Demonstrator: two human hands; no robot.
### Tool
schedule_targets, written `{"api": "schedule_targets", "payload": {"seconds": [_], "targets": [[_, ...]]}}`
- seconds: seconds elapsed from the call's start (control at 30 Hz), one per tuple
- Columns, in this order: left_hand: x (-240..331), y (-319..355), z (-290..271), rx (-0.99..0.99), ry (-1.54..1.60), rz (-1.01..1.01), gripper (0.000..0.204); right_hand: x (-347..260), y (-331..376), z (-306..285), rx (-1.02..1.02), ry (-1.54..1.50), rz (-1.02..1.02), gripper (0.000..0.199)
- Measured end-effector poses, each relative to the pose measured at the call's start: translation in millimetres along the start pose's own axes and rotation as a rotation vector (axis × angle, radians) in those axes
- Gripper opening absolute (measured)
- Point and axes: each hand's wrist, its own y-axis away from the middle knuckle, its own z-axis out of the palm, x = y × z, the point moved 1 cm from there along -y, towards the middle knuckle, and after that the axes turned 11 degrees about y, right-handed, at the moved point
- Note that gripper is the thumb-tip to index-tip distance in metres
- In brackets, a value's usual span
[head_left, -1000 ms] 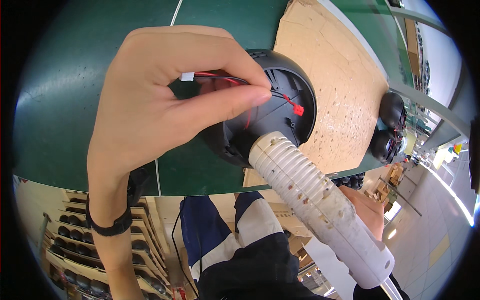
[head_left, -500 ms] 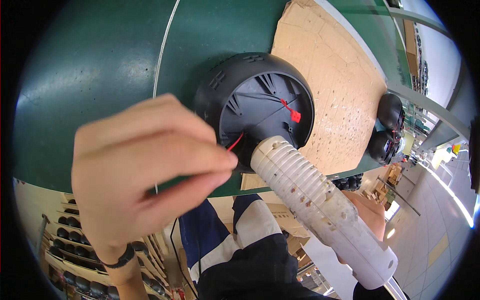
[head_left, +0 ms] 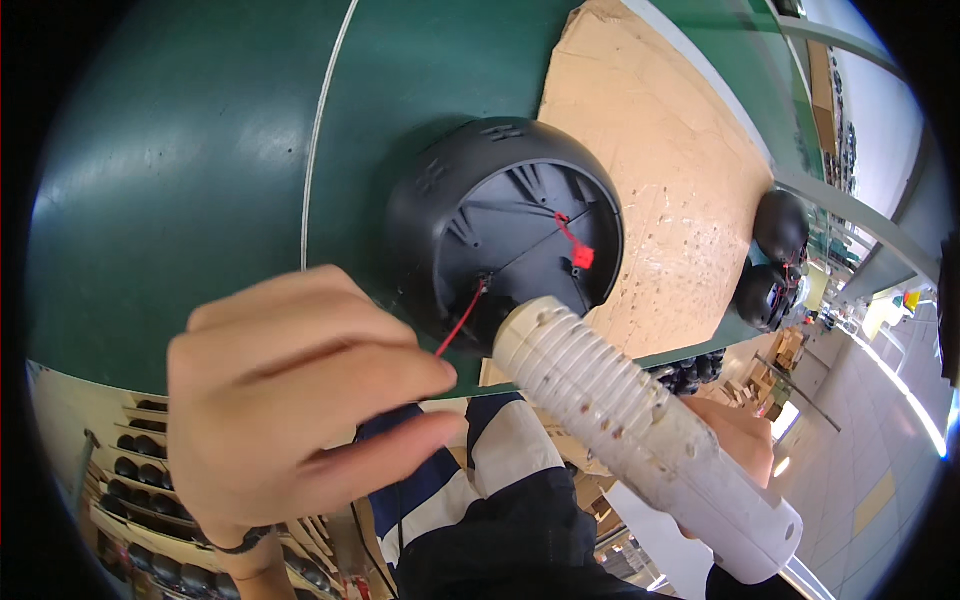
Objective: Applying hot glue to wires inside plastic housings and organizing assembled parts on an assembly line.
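A round black plastic housing (head_left: 410,230) stands on the green tabletop, its hollow side facing me. Inside it a red connector (head_left: 583,257) hangs on a short lead. A red wire (head_left: 462,325) runs out of the housing's lower left to my left hand (head_left: 300,400), disappearing behind the curled index finger. The hand seems to grip it, though the contact is hidden; the thumb tip is apart from the index tip. My right hand (head_left: 735,435) is wrapped round a white ribbed hot glue gun (head_left: 610,410), mostly behind it. The gun's dark nozzle reaches the housing's lower rim.
A worn cardboard sheet (head_left: 660,150) lies under and beyond the housing. More black housings (head_left: 780,225) sit at the right. A pale cord (head_left: 318,130) crosses the green table (head_left: 220,130). Racks of black parts (head_left: 150,500) stand below left.
My left hand has moved down, and more of the red wire shows, stretched from the housing. Its thumb and index tips have parted. The red connector hangs lower; the glue gun's nozzle end has dropped slightly.
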Motion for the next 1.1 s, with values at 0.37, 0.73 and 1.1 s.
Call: {"api": "schedule_targets", "payload": {"seconds": [0.37,0.73,1.1], "targets": [[33.6,-86.6,-17.4,-0.378,-0.329,0.050,0.026,4.7,7.0,-2.3,0.294,-0.042,-0.046,0.029],[-15.8,-106.1,25.9,-0.032,0.284,0.077,0.010,19.5,0.2,6.4,0.350,-0.072,-0.106,0.025],[-7.5,-102.4,19.1,-0.071,0.132,-0.037,0.010,9.8,-6.6,4.8,0.342,0.066,-0.137,0.031]]}}
